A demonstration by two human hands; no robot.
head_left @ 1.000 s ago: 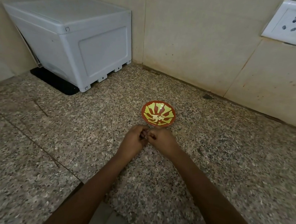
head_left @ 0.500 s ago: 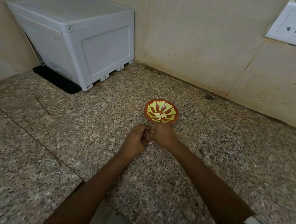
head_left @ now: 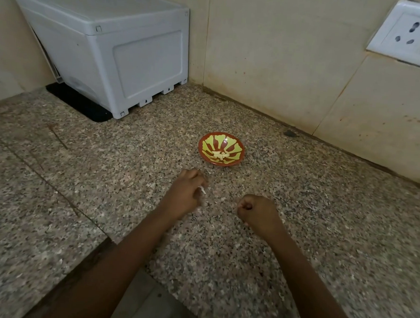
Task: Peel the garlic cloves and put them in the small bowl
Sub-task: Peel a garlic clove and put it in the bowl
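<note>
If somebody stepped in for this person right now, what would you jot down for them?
Left hand: pinches a small white piece, clove or peel, cannot tell.
Right hand: fingers curled; whether it holds anything is hidden.
Small bowl sits on the counter beyond both hands, a few peeled cloves inside.
Left: if that piece is a clove, drop it in.

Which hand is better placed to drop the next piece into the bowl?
Left hand: it pinches a pale piece, probably garlic, near the small bowl. The right hand sits curled, nothing visible in it.
</note>
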